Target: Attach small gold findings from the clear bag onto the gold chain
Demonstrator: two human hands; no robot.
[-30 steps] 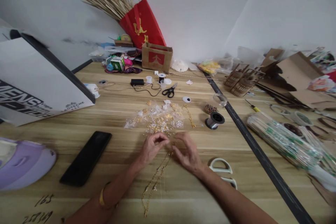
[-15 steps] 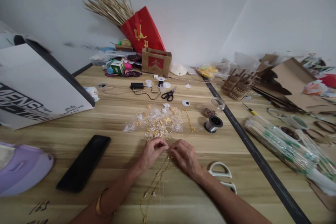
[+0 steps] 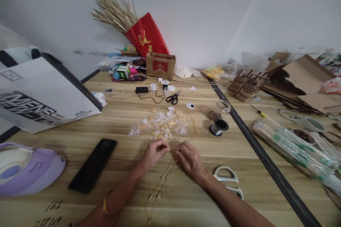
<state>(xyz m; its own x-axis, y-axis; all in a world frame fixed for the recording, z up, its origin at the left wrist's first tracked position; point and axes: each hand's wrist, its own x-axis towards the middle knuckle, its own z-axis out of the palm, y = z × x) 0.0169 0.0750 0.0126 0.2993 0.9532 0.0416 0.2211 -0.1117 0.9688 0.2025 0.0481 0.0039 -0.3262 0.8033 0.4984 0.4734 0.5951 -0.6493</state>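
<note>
My left hand (image 3: 156,154) is closed in a pinch, thumb against index finger, just in front of a pile of gold and clear beads (image 3: 162,133). What it pinches is too small to make out. A short gap to the right, my right hand (image 3: 190,159) is pinched as well, its fingertips beside the upper end of a gold chain necklace (image 3: 161,181). Whatever lies between those fingers cannot be seen. The beaded necklace runs down the wooden table between my forearms, with a faint clear thread alongside. Small plastic bags (image 3: 151,120) lie around the beads.
A black phone (image 3: 93,165) and a purple visor (image 3: 39,172) lie left. White-handled scissors (image 3: 226,175) are partly under my right forearm. Beyond are a wire spool (image 3: 218,127), a short gold chain (image 3: 193,122), black scissors (image 3: 174,97) and wrapped sticks (image 3: 287,147).
My fingertips have drawn slightly apart, leaving a wider gap between the two hands. The camera has turned a little to the left, so the whole scene sits further right.
</note>
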